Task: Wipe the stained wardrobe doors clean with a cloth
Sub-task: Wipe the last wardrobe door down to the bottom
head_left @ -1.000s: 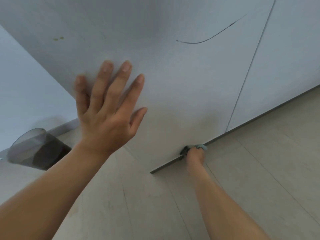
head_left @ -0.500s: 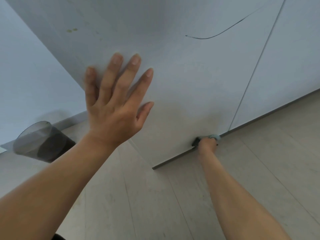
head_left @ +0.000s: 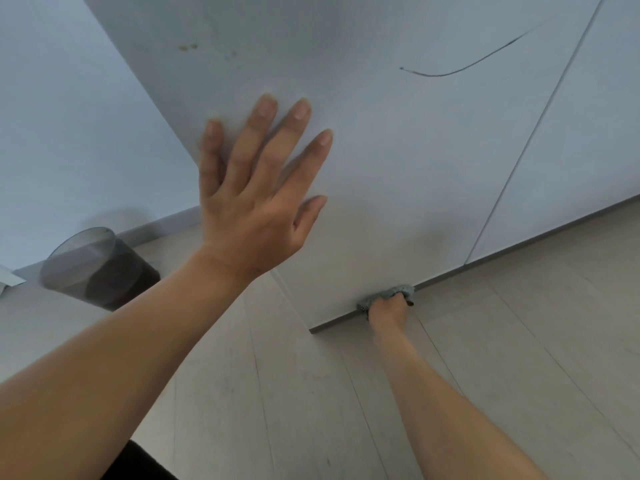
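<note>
The job looks early, and I judge that most of it is left. At the near end of the work, the right hand [head_left: 388,311] grips a blue-grey cloth [head_left: 393,292] against the bottom edge of the door [head_left: 381,161], just above the floor [head_left: 329,393]. So the wiping in hand is on the panel's lowest strip. No plain stain shows around that spot, though the shade there makes it hard to tell.

Farther up the same door two marks are untouched. One is a long curved dark line [head_left: 460,69] toward the seam. The other is a pair of small yellowish spots [head_left: 187,47] near the door's left edge, with fainter specks beside them. The next door [head_left: 571,133], right of the seam, shows no stain in the part in view. I cannot tell whether it has been wiped.

The left hand [head_left: 256,202] lies flat on the door, fingers straight and spread, holding nothing and seemingly bracing the panel. The right hand is curled round the cloth, which bunches out above its fingers and touches the door's lower edge. The two hands are well apart, the left higher on the panel and the right at its foot.

The cloth lies below both marks. The line is well up and to its right. The spots are farther off, beyond the left hand. A dark bin [head_left: 104,271] stands on the floor to the left.
</note>
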Tool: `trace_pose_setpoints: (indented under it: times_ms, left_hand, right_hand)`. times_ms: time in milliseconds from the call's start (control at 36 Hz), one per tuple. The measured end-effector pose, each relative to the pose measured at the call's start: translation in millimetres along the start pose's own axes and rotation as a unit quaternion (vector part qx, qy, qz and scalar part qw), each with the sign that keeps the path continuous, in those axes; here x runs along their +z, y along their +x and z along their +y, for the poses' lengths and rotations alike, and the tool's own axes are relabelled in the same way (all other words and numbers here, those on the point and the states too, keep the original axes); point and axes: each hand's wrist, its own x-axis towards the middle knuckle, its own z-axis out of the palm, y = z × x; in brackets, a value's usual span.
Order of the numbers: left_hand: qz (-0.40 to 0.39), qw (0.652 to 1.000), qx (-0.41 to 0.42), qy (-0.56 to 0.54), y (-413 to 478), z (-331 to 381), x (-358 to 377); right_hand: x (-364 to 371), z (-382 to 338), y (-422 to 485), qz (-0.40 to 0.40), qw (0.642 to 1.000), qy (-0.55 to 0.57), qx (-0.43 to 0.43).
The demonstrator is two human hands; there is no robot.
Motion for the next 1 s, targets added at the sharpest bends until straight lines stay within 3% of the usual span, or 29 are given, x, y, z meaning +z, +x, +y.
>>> trace_pose_setpoints:
  times_ms: [111,250,389,472,556,639,695,750,806,861,1000]
  left_hand:
    - [-0.004,1.0,0.011,-0.004,-1,-1,-1]
    - [-0.018,0.999,0.01,-0.03,3,0,-7]
    - [-0.004,0.989,0.001,-0.147,10,-12,-24]
    - [0.071,0.969,-0.1,-0.214,15,-32,-39]
    - [0.106,0.923,-0.264,-0.26,13,-46,-47]
    - [0.024,0.819,-0.437,-0.371,9,-53,-53]
    - [-0.056,0.741,-0.485,-0.46,9,-52,-56]
    - [-0.097,0.688,-0.5,-0.517,13,-50,-60]
    - [-0.102,0.662,-0.503,-0.546,17,-48,-63]
    - [-0.096,0.658,-0.492,-0.563,18,-49,-65]
    - [-0.09,0.638,-0.492,-0.585,17,-53,-62]
  right_hand:
    - [39,7,-27,-0.021,0.999,-0.044,-0.008]
    - [50,35,-70,-0.139,0.985,-0.09,-0.051]
    - [37,54,-67,-0.06,0.992,-0.11,-0.022]
    - [36,46,-71,-0.028,1.0,-0.002,0.001]
    - [47,40,-76,-0.037,0.995,0.088,0.015]
    - [67,42,-71,-0.044,0.987,0.144,0.054]
    - [75,42,-66,-0.039,0.988,0.141,0.057]
    - [74,28,-81,-0.031,0.99,0.128,0.041]
    - [72,16,-100,-0.029,0.991,0.13,0.002]
    - [68,-7,-130,-0.036,0.987,0.147,-0.053]
    - [52,-61,-181,-0.071,0.947,0.215,-0.226]
